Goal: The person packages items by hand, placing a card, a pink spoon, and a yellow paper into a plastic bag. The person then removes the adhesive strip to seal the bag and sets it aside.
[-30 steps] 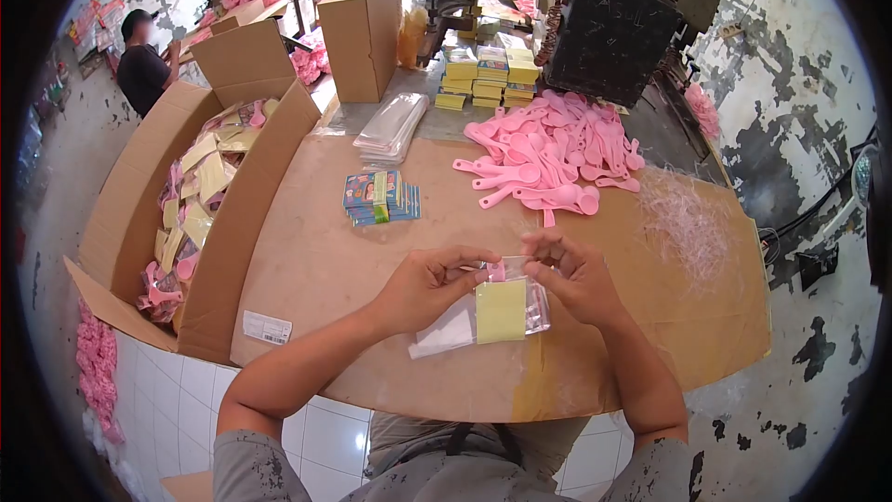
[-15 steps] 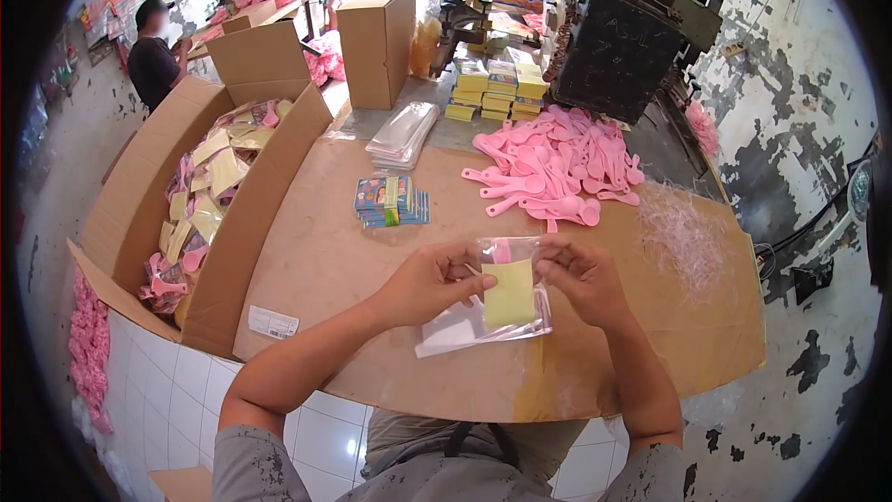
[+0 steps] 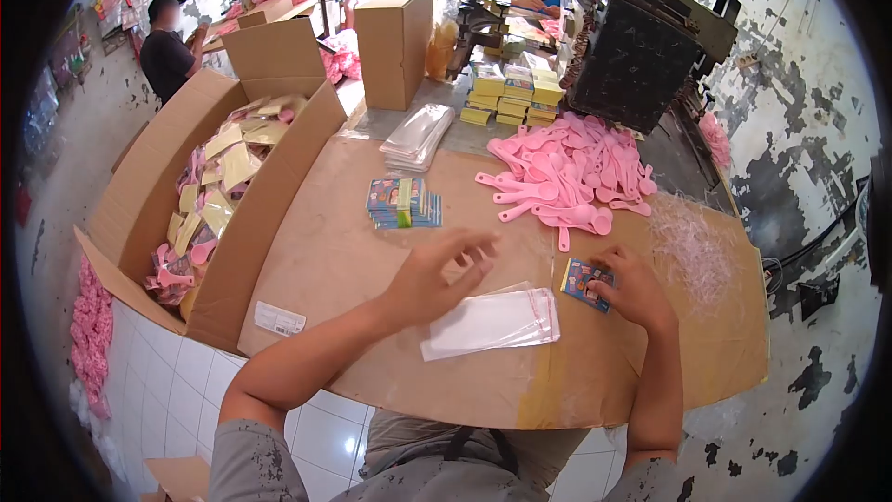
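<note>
My left hand (image 3: pixel 441 274) hovers over the cardboard-covered table, fingers curved and apart, with nothing visible in it. Just below it lie clear plastic bags (image 3: pixel 488 323), flat in a small overlapping pile. To the right, my right hand (image 3: pixel 636 288) has its thumb and fingers closed on a small blue printed card (image 3: pixel 583 284) with a yellow edge; whether it is one card or several I cannot tell. Beyond my hands sit a banded stack of printed cards (image 3: pixel 404 203) and a heap of pink measuring spoons (image 3: pixel 576 172).
A large open carton (image 3: pixel 269 214) at left holds bagged spoons and yellow cards. More bags (image 3: pixel 418 135) and yellow card stacks (image 3: pixel 506 88) stand farther back. A black machine (image 3: pixel 632 60) rises behind the spoons; plastic shreds (image 3: pixel 692 246) lie at right. Other people (image 3: pixel 167 51) are in the background.
The bag with the yellow card and pink spoon has left my hands and is no longer seen there. My hands have parted; the printed card now shows at my right hand. The view has shifted slightly.
</note>
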`<state>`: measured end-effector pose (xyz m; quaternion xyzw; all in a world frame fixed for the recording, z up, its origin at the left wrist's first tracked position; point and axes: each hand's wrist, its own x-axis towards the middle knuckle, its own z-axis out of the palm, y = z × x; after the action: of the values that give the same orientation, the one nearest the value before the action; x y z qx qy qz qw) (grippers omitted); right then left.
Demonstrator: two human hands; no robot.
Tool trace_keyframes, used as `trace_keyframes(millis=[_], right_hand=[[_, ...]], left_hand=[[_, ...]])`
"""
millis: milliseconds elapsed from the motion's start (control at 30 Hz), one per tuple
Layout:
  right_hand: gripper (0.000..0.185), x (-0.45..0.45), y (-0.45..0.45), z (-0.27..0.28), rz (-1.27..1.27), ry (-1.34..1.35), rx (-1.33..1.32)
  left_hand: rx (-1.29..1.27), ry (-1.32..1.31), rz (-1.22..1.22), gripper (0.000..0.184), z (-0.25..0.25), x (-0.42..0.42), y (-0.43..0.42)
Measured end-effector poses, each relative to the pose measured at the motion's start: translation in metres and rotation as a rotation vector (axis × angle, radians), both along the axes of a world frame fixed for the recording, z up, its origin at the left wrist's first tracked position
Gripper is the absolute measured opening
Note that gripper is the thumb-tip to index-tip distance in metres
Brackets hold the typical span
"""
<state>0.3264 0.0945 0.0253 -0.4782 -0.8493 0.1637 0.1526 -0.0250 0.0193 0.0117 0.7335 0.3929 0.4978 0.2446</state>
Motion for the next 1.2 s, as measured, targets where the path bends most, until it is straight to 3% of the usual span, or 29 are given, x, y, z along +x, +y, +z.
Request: trace_keyframes(millis=[100, 200, 267, 333, 433, 633, 933, 1000, 1167, 1200], right_hand=[[0.034, 0.002, 0.000, -0.008, -0.037, 0.043, -0.029], [0.033, 0.003, 0.006, -0.004, -0.035, 0.033, -0.036], [0.033, 0.006, 0.008, -0.013, -0.012, 0.041, -0.006], [0.032, 0.004, 0.005, -0.014, -0.025, 0.069, -0.014], [0.032, 0.002, 0.007, -0.011, -0.016, 0.074, -0.025], [0.035, 0.003, 0.004, -0.013, -0.034, 0.059, -0.012], [0.034, 0.002, 0.001, -0.010, -0.028, 0.031, -0.013], [0.034, 0.004, 0.002, -0.010, -0.021, 0.031, -0.014], [0.033, 0.011, 0.003, -0.008, -0.010, 0.009, 0.013], [0.032, 0.012, 0.003, -0.008, -0.026, 0.003, -0.005]], left_hand=[[0.393, 0.087, -0.062, 0.029, 0.045, 0.012, -0.031], [0.315, 0.014, -0.405, 0.026, 0.111, 0.013, -0.082], [0.490, 0.096, -0.416, 0.060, 0.138, 0.020, -0.105], [0.655, 0.119, -0.217, 0.095, 0.153, 0.040, -0.118], [0.708, 0.280, -0.091, 0.082, 0.167, 0.044, -0.129], [0.564, 0.671, -0.068, 0.057, 0.199, 0.014, -0.157], [0.168, 1.192, -0.013, 0.025, 0.253, -0.019, -0.201], [0.193, 1.153, -0.027, 0.020, 0.249, -0.021, -0.197], [0.643, 0.634, -0.173, 0.020, 0.187, -0.044, -0.140], [0.616, 0.545, -0.166, 0.020, 0.177, -0.036, -0.126]])
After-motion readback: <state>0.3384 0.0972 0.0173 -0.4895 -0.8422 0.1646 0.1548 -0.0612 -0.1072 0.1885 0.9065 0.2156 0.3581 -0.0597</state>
